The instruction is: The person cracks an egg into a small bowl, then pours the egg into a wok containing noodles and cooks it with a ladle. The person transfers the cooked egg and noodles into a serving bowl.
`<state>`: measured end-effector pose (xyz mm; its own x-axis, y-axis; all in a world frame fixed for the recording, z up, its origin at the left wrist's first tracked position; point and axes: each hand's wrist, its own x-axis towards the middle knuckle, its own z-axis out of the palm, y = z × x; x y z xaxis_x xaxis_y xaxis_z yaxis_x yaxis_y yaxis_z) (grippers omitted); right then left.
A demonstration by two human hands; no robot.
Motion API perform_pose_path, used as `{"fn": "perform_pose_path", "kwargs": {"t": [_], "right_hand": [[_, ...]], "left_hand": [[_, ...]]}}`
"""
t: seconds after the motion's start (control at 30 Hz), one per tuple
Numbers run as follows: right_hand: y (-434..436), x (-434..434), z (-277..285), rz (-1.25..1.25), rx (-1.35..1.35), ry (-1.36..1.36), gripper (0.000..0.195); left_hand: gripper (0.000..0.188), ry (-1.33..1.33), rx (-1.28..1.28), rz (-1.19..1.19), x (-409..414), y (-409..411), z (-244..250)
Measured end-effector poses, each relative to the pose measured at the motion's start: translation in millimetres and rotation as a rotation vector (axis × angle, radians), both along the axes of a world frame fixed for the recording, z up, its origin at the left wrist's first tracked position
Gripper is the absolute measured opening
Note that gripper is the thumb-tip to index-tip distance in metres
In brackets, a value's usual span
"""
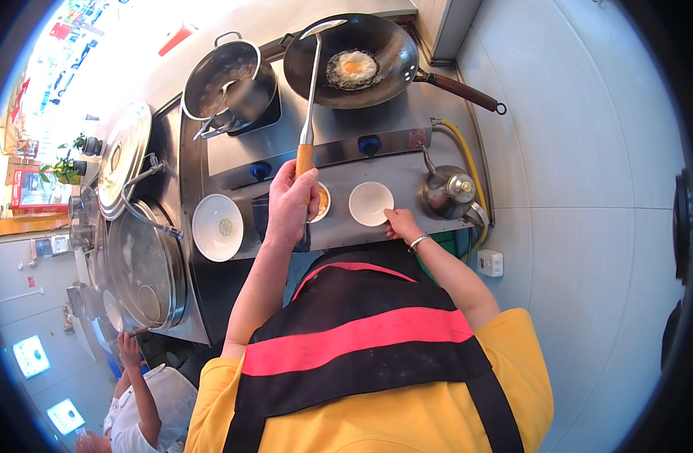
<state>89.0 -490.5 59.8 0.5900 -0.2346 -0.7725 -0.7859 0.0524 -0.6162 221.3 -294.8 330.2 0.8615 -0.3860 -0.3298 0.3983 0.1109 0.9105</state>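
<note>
My left hand grips the wooden handle of a long metal wok spatula, which points away from me. The spatula's head shows over the far left rim of a dark wok. In that wok lies a fried egg with a yellow yolk and bubbling around its edge. My right hand pinches the near right rim of an empty white bowl on the steel counter. Behind my left hand, a small bowl with yellowish food is partly hidden. A dark folded cloth lies beneath that hand.
A pot with food and a ladle occupies the left burner. The stove has blue knobs. A metal kettle and a yellow hose are at right. Left are a white bowl, a large steaming pan and a co-worker's hand.
</note>
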Motion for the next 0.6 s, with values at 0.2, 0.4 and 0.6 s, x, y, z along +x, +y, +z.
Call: {"fn": "perform_pose_path", "kwargs": {"t": [0.2, 0.4, 0.6], "right_hand": [[-12, -1, 10, 0.002, -0.047, 0.016, 0.054], [-13, -14, 29, 0.139, -0.067, 0.041, 0.057], [-17, -23, 44, 0.3, -0.132, 0.027, 0.058]], "left_hand": [[0.019, 0.004, 0.006, -0.005, -2, -1, -1], [0.021, -0.001, 0.055, -0.015, -7, -4, 1], [0.021, 0.019, 0.069, -0.029, -15, -10, -4]]}}
